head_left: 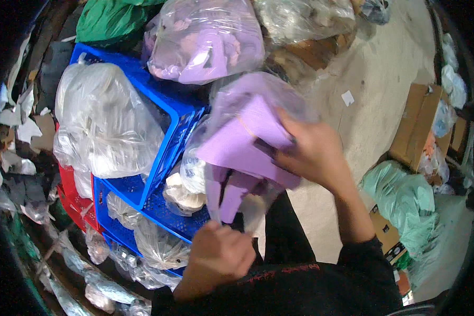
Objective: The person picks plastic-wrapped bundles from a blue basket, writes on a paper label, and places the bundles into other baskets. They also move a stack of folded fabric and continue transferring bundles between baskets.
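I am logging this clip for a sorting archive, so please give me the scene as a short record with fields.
Setting: a cluttered floor area with stacked crates and bagged goods
Left hand: grips the lower edge of a clear plastic bag
Right hand: holds purple fabric pieces at the bag's mouth
Beside the hands: blue crates filled with clear bags of pale items
Behind: bag of purple pieces, green bag
Right side: cardboard boxes, mint-green bag
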`<state>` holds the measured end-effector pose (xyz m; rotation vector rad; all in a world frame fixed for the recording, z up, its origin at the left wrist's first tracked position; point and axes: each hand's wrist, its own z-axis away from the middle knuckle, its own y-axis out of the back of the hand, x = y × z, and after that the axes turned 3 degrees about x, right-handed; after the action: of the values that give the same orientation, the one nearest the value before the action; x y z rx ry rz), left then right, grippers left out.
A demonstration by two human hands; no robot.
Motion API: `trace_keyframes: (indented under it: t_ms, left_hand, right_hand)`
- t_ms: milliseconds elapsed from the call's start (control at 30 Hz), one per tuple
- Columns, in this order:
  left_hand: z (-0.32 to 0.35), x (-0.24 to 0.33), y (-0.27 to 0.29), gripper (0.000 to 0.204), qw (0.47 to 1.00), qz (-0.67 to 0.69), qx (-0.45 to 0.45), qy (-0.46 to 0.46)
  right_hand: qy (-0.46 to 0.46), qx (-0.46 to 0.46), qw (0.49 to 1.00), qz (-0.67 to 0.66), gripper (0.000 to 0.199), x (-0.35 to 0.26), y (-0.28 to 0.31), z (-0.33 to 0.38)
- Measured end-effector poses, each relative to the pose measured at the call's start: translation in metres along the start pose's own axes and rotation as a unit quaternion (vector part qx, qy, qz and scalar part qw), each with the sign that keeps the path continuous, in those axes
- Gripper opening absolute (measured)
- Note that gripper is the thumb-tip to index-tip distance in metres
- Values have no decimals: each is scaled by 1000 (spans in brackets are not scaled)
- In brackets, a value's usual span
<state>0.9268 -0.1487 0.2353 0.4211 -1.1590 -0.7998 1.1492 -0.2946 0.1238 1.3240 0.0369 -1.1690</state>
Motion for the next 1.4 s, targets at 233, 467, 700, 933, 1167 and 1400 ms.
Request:
trace_keyframes:
  t_ms: [233, 467, 700, 933, 1167, 1400]
  left_hand:
    - [-18, -122, -69, 16, 947, 48, 220, 229]
    - [11, -136, -100, 33, 902, 110, 347, 231]
    - [127, -199, -98, 40, 792, 86, 520, 307]
    - [289, -361, -90, 43, 554, 73, 642, 525]
    - [325, -488, -129, 42, 345, 431, 686, 474]
    - [295, -512, -115, 63, 374, 402, 574, 608]
  right_hand:
    - [-19, 15, 999, 26, 68, -4, -167, -151]
    - [133, 66, 987, 58, 66, 13, -158, -159]
    - [19, 19, 968, -250, 67, -12, -135, -121]
    - [121, 139, 974, 134, 60, -33, -163, -92]
    - [113, 292, 948, 60, 37, -63, -175, -38]
    - [166, 231, 958, 41, 31, -155, -178, -42]
